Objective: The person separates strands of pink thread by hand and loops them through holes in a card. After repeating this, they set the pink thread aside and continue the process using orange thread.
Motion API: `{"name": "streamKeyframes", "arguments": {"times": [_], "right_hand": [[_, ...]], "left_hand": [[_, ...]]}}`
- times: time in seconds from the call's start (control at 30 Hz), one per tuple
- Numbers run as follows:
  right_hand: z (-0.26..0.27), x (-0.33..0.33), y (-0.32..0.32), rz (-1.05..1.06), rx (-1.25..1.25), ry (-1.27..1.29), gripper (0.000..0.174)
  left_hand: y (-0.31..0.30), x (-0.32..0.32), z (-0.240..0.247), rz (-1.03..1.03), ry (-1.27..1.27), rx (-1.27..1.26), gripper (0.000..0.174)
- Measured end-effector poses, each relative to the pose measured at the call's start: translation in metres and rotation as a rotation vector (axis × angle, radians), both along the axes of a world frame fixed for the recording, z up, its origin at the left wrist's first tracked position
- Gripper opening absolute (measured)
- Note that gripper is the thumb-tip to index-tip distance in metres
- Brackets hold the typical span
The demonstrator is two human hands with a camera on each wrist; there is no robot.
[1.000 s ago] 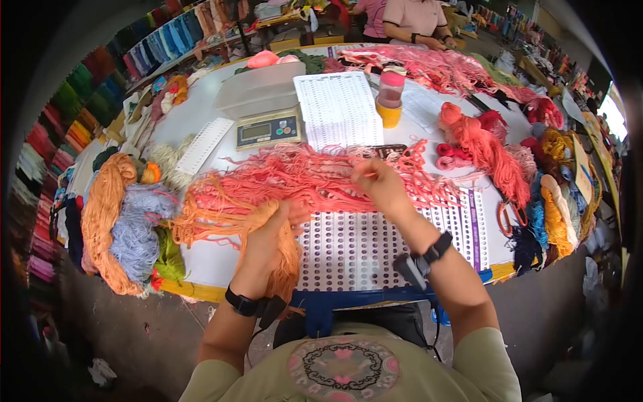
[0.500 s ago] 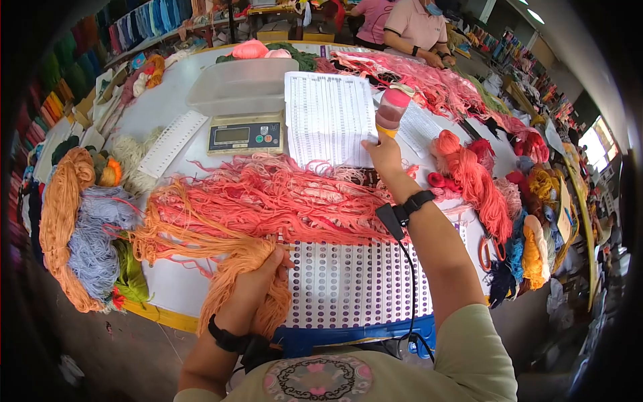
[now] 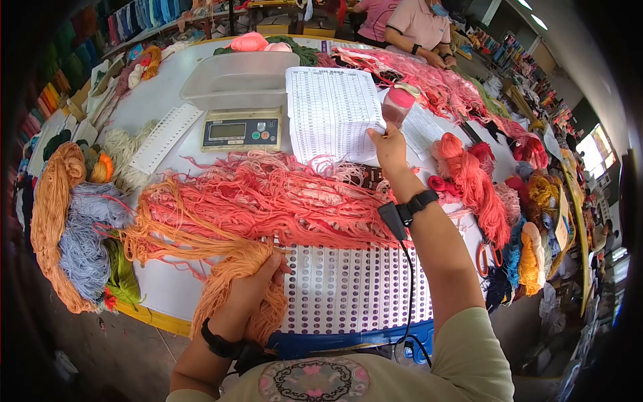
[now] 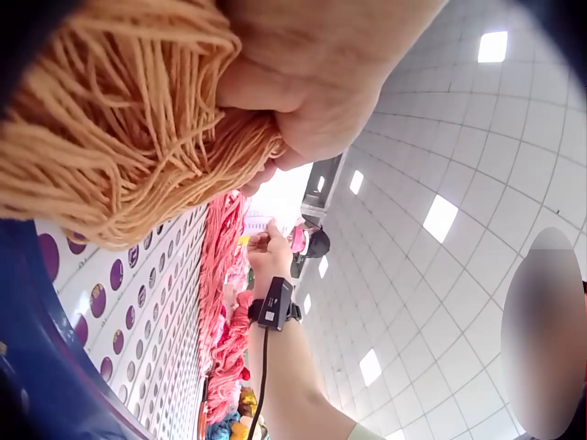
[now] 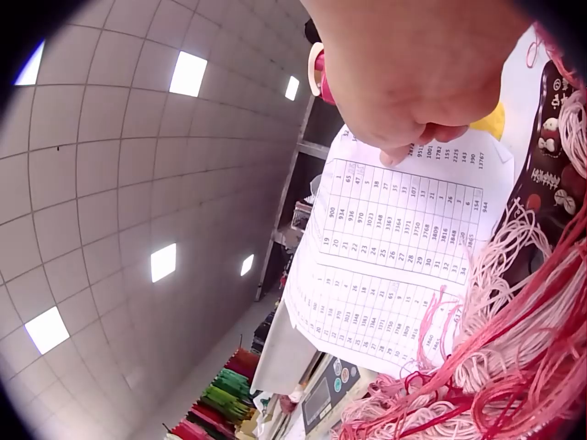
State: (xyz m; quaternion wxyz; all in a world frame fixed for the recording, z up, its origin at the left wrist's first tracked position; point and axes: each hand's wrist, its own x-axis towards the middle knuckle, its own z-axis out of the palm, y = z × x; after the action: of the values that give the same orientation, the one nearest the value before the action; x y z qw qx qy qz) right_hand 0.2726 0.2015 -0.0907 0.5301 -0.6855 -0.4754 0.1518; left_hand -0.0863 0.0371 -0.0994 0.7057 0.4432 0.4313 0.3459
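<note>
My left hand (image 3: 262,278) grips a thick hank of orange yarn (image 3: 231,271) near the table's front edge. In the left wrist view the orange strands (image 4: 119,128) bulge out beside the curled fingers. Farther out, my right hand (image 3: 391,151) pinches the right edge of the printed paper sheets (image 3: 331,107). The right wrist view shows the thumb and curled fingers at the margin of the number tables (image 5: 404,220). Between the hands lies a long spread of coral and pink yarn (image 3: 268,201), with loose orange strands across its left end.
A digital scale (image 3: 241,129) and a clear plastic tray (image 3: 234,77) stand left of the sheets; a pink-lidded jar (image 3: 398,104) is on the right. White strips with purple-ringed holes (image 3: 348,288) line the front. Scissors (image 3: 487,258) lie right. Another person (image 3: 422,30) works across the table.
My right hand has moved from above the coral yarn out to the sheets, and their right edge now lifts and curls. The left hand has drawn the orange yarn slightly toward my body.
</note>
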Motion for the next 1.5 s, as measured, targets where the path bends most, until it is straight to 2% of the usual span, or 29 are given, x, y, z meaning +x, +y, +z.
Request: {"name": "streamKeyframes", "arguments": {"times": [0.23,0.33,0.4,0.43,0.53,0.6,0.67,0.7,0.73,0.77,0.87,0.93,0.97,1.03,1.1,1.23,1.3,1.37,1.5], "right_hand": [[0.003,0.003,-0.003,-0.023,-0.050,-0.112,0.019],[0.000,0.002,-0.005,-0.063,0.021,-0.123,0.029],[-0.012,0.004,-0.004,-0.152,0.265,-0.311,0.034],[-0.009,-0.001,-0.011,-0.152,0.267,-0.309,0.034],[0.017,-0.038,-0.056,-0.220,0.280,-0.208,0.035],[0.038,-0.070,-0.097,-0.015,0.061,0.213,0.033],[0.054,-0.102,-0.140,0.234,-0.171,0.539,0.024],[0.052,-0.115,-0.158,0.359,-0.214,0.536,0.021],[0.051,-0.127,-0.173,0.484,-0.257,0.531,0.019],[0.055,-0.140,-0.186,0.489,-0.250,0.535,0.019],[0.079,-0.179,-0.213,0.681,-0.377,0.552,0.016],[0.095,-0.202,-0.223,0.768,-0.280,0.755,0.016],[0.097,-0.209,-0.225,0.787,-0.272,0.761,0.016],[0.100,-0.218,-0.232,0.775,-0.148,0.554,0.008],[0.100,-0.220,-0.239,0.742,-0.109,0.556,0.006],[0.095,-0.215,-0.249,0.685,-0.117,0.724,0.007],[0.093,-0.211,-0.253,0.674,-0.108,0.785,0.007],[0.094,-0.209,-0.255,0.658,-0.095,0.961,0.007],[0.097,-0.207,-0.258,0.646,-0.091,0.960,0.006]], "left_hand": [[0.000,0.000,-0.001,-0.001,-0.006,0.018,0.018],[-0.001,0.001,0.001,0.012,-0.004,0.023,0.019],[-0.001,0.002,0.006,0.009,0.040,0.013,0.020],[-0.001,0.001,0.006,0.010,0.042,0.015,0.020],[-0.002,-0.002,0.002,0.011,0.012,0.051,0.022],[-0.004,-0.006,0.005,0.052,-0.141,-0.128,0.029],[-0.011,-0.010,0.026,0.085,-0.115,-0.124,0.032],[-0.016,-0.012,0.034,0.115,-0.094,-0.128,0.036],[-0.013,-0.024,0.029,0.051,-0.101,-0.065,0.039],[-0.015,-0.026,0.037,0.054,-0.095,-0.057,0.039],[-0.021,-0.027,0.084,0.024,-0.433,0.089,0.045],[-0.027,-0.024,0.102,-0.013,-0.452,0.136,0.047],[-0.029,-0.021,0.109,-0.073,-0.490,0.175,0.049],[-0.036,-0.018,0.115,-0.090,-0.474,0.208,0.051],[-0.041,-0.018,0.118,-0.138,-0.485,0.162,0.051],[-0.048,-0.018,0.115,-0.125,-0.489,0.156,0.049],[-0.050,-0.014,0.111,-0.077,-0.370,0.248,0.041],[-0.052,-0.013,0.108,-0.062,-0.348,0.260,0.037],[-0.053,-0.007,0.104,-0.064,-0.252,0.362,0.029]]}}
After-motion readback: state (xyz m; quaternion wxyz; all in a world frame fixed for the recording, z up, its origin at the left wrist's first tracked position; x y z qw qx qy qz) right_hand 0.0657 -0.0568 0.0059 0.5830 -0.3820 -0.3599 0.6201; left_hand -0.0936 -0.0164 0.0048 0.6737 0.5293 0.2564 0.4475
